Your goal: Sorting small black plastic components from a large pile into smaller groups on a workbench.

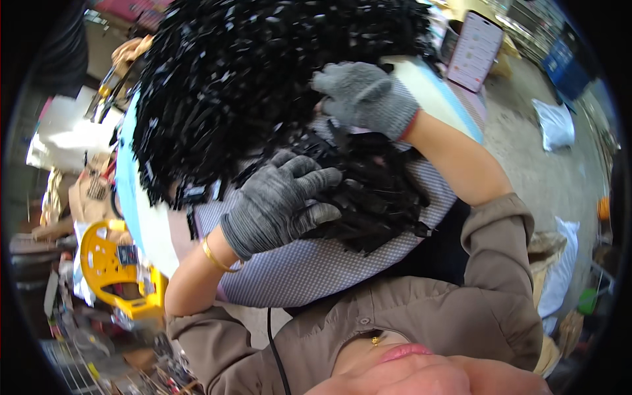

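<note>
A big heap of glossy black strip-like pieces (250, 72) covers the far part of the table. A smaller pile of the same black pieces (375, 191) lies nearer me, on a grey patterned cloth (296, 276). My left hand (276, 204), in a dark grey knit glove, rests at the left side of the small pile with its fingers apart. Between the heap and the pile is my right hand (368, 99), in a lighter grey glove with a red cuff edge. Its fingers are curled, and whatever is in them is hidden.
A phone (475, 51) with a lit screen stands beside a dark cup (451, 41) at the far right table edge. A yellow plastic chair (105, 263) is at left. White bags (554, 125) lie on the floor at right, near a blue bin (567, 66). A black cable (275, 342) hangs before me.
</note>
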The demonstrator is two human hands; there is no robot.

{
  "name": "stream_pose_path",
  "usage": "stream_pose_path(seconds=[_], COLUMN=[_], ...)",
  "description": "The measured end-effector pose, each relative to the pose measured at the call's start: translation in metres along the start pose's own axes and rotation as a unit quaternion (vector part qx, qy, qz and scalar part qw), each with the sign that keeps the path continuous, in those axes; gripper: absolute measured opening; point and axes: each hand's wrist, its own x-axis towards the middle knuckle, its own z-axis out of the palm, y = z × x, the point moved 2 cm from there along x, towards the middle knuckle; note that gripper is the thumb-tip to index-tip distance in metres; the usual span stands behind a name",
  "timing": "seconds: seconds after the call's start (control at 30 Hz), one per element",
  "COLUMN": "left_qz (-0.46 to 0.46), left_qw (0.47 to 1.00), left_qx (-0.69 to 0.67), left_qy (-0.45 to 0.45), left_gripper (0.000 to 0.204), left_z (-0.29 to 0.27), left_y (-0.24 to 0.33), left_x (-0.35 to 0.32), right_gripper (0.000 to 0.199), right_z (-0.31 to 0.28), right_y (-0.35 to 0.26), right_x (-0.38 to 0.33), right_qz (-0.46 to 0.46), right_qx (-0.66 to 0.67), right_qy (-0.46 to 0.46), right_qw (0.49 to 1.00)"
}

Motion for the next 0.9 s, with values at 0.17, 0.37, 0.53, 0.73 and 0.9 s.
stream_pose_path(seconds=[0.17, 0.37, 0.53, 0.73, 0.9], left_qz=[-0.148, -0.365, -0.331, -0.282, -0.259], left_qw=[0.957, 0.874, 0.879, 0.918, 0.946], left_qx=[-0.211, 0.317, 0.343, 0.206, 0.14], left_qy=[0.131, 0.054, 0.025, 0.188, 0.134], left_gripper=[0.024, 0.034, 0.026, 0.018, 0.027], left_z=[-0.018, -0.03, -0.017, -0.02, -0.015], left_y=[-0.045, -0.106, -0.108, -0.099, -0.102], left_x=[-0.014, -0.017, -0.015, -0.024, -0.023], right_gripper=[0.023, 0.024, 0.034, 0.031, 0.033], right_z=[0.004, 0.002, -0.01, -0.009, -0.011], right_y=[0.001, -0.006, -0.003, 0.008, 0.01], right_x=[0.0, 0.004, -0.003, -0.006, -0.005], right_qz=[0.018, 0.065, 0.082, 0.127, 0.111], right_qx=[0.001, -0.021, -0.01, -0.014, -0.006], right_qy=[0.021, -0.062, -0.104, -0.144, -0.182], right_qw=[1.0, 0.996, 0.991, 0.981, 0.977])
